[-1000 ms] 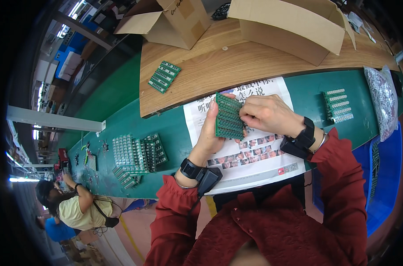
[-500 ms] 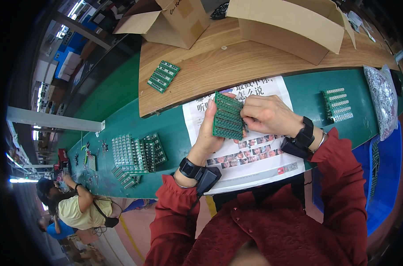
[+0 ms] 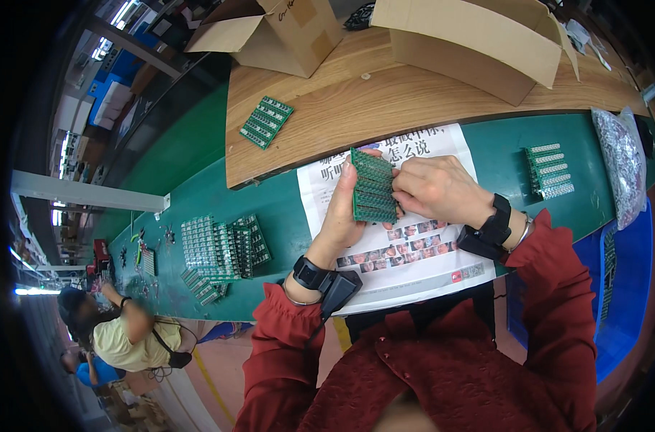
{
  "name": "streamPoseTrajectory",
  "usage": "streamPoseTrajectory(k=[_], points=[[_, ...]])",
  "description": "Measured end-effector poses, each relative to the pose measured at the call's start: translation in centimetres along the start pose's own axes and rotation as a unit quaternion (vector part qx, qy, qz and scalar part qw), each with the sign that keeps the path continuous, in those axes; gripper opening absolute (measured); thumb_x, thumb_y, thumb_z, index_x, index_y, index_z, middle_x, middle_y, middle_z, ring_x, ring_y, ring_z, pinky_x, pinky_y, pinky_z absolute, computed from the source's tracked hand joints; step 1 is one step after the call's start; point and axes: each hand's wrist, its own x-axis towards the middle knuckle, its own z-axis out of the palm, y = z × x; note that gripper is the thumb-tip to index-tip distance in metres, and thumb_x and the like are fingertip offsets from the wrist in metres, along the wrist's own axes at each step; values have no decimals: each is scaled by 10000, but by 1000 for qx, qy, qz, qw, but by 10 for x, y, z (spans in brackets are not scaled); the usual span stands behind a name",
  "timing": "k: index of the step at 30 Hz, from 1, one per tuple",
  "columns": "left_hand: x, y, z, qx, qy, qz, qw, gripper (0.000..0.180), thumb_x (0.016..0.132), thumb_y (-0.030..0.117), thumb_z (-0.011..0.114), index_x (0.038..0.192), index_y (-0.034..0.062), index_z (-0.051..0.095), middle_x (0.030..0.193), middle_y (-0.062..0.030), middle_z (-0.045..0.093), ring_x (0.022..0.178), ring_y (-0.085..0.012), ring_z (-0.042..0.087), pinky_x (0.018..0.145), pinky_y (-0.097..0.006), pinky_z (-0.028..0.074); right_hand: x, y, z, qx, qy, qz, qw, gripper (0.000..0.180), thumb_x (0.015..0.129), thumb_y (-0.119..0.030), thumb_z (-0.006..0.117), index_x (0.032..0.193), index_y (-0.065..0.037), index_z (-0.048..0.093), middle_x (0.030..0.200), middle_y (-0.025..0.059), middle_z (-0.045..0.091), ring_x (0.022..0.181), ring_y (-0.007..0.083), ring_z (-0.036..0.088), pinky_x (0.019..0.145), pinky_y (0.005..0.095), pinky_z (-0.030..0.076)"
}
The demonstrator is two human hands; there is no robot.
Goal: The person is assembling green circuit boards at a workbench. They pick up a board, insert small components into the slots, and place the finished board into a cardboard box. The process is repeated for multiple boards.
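Note:
A green circuit board panel (image 3: pixel 374 189) is held tilted above the newspaper sheet (image 3: pixel 414 277). My left hand (image 3: pixel 339 209) grips it along its left edge, thumb on the near side, the other fingers largely hidden behind. My right hand (image 3: pixel 435 186) is closed at the panel's right edge, with thumb and forefinger pinched against it. Whether a small part sits between those fingertips is hidden. Left of the paper lie stacked circuit boards (image 3: pixel 223 248). Another small pile of boards (image 3: pixel 549 171) lies to the right.
One more board (image 3: pixel 267 122) rests on the wooden shelf (image 3: pixel 327 93), below two open cardboard boxes (image 3: pixel 288 43) (image 3: pixel 471 47). A bubble-wrap bag (image 3: pixel 621 169) lies at the green table's right end, above a blue bin (image 3: pixel 626 288). Two people (image 3: pixel 129 338) are at the far left.
The panel has turned slightly and shifted a little to the right in my left hand. My right fingers stay at its right edge.

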Motion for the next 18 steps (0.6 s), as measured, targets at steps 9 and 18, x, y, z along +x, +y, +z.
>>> streamPoseTrajectory(k=[9, 18], points=[[1, -1, -2, 23, -21, 2, 1000, 608, 932, 596, 349, 1295, 108, 345, 1047, -136, 559, 735, -233, 649, 457, -298, 529, 3, 1, 1, 43, 15, -30, 999, 171, 659, -88, 702, 726, -63, 547, 694, 47, 518, 627, 237, 567, 519, 352, 470], [0, -3, -1, 13, -13, 5, 1000, 593, 938, 585, 353, 1289, 107, 355, 1026, -130, 564, 708, -213, 647, 493, -285, 535, 5, -1, 0, 42, 54, -35, 997, 148, 695, -99, 715, 783, -76, 599, 697, 44, 530, 648, 226, 585, 511, 343, 463]])
